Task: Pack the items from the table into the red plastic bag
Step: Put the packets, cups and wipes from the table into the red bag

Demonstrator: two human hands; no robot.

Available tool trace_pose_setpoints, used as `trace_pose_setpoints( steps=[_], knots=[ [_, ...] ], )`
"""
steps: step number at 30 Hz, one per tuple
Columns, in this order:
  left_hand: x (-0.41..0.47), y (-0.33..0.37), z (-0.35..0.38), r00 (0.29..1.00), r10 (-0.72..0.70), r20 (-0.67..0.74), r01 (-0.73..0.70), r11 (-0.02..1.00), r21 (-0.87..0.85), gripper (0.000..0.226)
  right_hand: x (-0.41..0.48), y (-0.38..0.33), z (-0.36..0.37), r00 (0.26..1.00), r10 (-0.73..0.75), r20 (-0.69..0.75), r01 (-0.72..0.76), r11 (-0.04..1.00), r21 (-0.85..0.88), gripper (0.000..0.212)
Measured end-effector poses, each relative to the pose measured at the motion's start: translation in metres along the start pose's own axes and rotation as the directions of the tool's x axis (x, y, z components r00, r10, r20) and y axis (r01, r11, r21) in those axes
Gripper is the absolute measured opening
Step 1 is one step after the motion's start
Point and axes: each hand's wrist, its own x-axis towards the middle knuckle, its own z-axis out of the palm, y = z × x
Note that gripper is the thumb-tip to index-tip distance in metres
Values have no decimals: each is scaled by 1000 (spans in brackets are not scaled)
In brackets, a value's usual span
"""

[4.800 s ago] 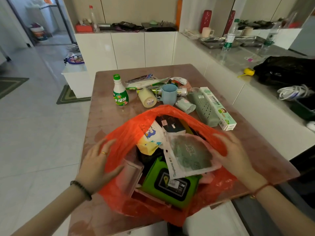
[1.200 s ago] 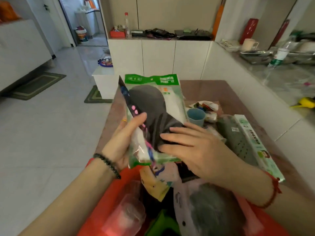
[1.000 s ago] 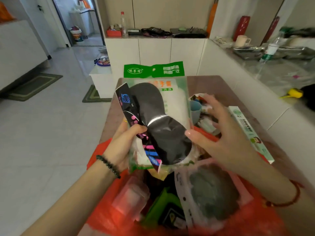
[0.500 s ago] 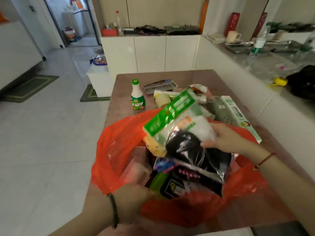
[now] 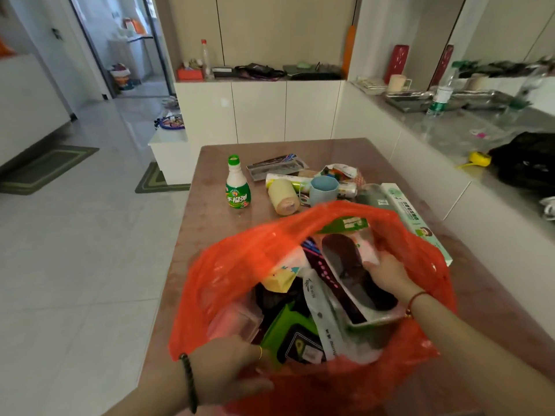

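Note:
The red plastic bag (image 5: 240, 265) stands open at the near end of the brown table (image 5: 210, 235), stuffed with packets. My right hand (image 5: 387, 273) is inside the bag's mouth, gripping a green-topped clear packet with a dark insole (image 5: 351, 265) that lies slanted on the other contents. My left hand (image 5: 228, 367) pinches the bag's near rim and holds it open. On the table behind the bag stand a green-capped bottle (image 5: 237, 187), a yellow roll (image 5: 283, 197), a blue cup (image 5: 323, 189) and a long white-and-green box (image 5: 414, 220).
A silver flat packet (image 5: 276, 169) and a crumpled wrapper (image 5: 342, 171) lie further back on the table. White cabinets (image 5: 258, 109) stand beyond, and a grey counter (image 5: 468, 130) with a water bottle runs along the right. Tiled floor lies left.
The green-topped packet has dropped from above the bag's mouth down inside it, my right hand still on it. My left hand stays on the near rim. The view has tilted slightly.

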Motion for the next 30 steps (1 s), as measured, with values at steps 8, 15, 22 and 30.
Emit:
trace_pose_setpoints(
  steps=[8, 15, 22, 30],
  knots=[
    [42, -15, -59, 923, -8, -385, -32, 995, -98, 56, -23, -44, -44, 917, -357, 177, 388, 900, -199, 41],
    [113, -32, -107, 855, -181, -486, 206, 979, -3, 89, 32, -74, -94, 849, -520, -95, 521, 853, -11, 62],
    [161, -52, -97, 903, -352, -246, 410, 879, 245, 60, 87, -60, -80, 718, -481, 503, 614, 778, -131, 31],
    [156, -90, -149, 833, -421, -359, 256, 868, -425, 49, 186, -114, -78, 830, -480, 286, 439, 877, 197, 39]
  ],
)
